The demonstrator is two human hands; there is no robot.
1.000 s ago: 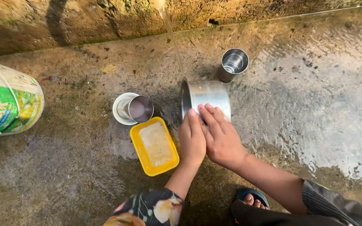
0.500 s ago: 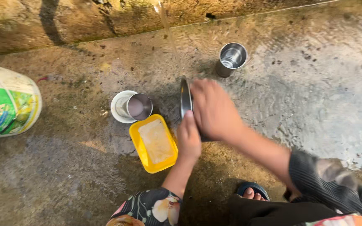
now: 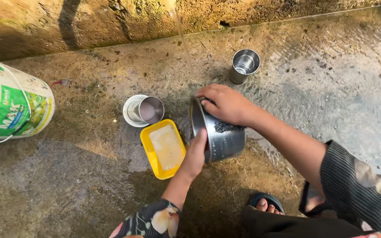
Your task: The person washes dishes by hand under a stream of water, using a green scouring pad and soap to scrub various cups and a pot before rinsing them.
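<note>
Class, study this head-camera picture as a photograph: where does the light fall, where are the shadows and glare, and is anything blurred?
Head view: warm sunlight falls on the wet concrete floor, which glares pale at right; shadow covers the lower middle beneath the person; the steel pot and steel tumbler show bright glints; the left hand, right hand and yellow soap box look sharp; the water stream is faintly streaked.

Steel tumbler [image 3: 244,65] upright near wall; yellow soap tray [image 3: 163,148] beside tipped cup [image 3: 150,110]; plastic bucket [image 3: 12,105] far left.
</note>
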